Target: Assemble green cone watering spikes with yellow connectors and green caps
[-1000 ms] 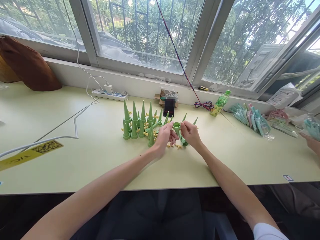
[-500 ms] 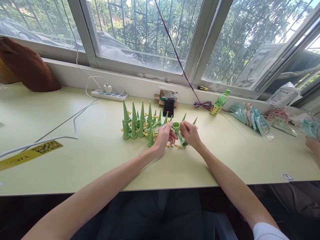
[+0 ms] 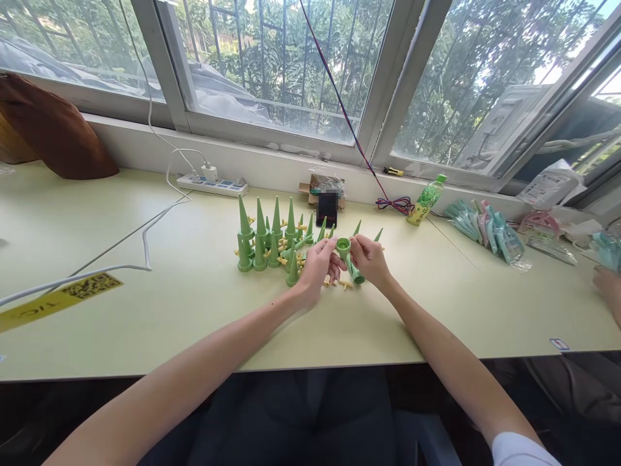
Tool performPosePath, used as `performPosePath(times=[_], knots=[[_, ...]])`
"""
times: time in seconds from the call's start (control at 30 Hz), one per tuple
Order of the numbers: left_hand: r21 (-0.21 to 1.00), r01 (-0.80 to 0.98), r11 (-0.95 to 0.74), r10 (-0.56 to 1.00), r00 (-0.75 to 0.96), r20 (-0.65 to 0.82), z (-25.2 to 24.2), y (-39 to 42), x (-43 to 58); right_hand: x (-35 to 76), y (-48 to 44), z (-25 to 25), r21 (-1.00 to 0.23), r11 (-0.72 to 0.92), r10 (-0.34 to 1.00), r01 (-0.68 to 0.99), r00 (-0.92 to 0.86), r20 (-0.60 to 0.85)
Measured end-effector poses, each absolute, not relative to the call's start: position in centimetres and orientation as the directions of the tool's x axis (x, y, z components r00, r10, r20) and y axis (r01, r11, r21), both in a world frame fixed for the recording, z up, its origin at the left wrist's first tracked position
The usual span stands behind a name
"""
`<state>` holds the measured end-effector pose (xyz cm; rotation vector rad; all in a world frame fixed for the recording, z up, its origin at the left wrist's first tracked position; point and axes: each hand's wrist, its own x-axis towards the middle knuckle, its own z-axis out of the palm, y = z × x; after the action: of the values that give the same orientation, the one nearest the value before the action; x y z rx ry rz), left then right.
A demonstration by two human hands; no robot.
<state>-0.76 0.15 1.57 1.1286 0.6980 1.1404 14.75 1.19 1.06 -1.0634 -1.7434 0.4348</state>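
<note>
On my feed both hands meet over the pale green tabletop (image 3: pixel 194 304). The left hand (image 3: pixel 317 265) and right hand (image 3: pixel 369 257) each pinch a small green plastic cone (image 3: pixel 343 246) between them, its round mouth up and its body slanting toward the right hand. A cluster of upright green cones (image 3: pixel 262 239) stands just to the left, below the windows (image 3: pixel 291 65).

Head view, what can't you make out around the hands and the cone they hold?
All in the head view.
Cone: fingers of the left hand and right hand hide most of its body.
Right hand's grip: fingertips too small to read.
Phone: screen blurred out.
Co-worker's hand: cut off by the right edge.
</note>
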Motion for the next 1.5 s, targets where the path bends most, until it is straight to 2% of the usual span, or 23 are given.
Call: performPosePath(times=[1.5], knots=[[0.944,-0.330,-0.008,0.949,0.295,0.112,1.64,0.04,-0.75,14.80,1.25,1.21,-0.686,0.545,0.813,0.482,-0.103,0.574]])
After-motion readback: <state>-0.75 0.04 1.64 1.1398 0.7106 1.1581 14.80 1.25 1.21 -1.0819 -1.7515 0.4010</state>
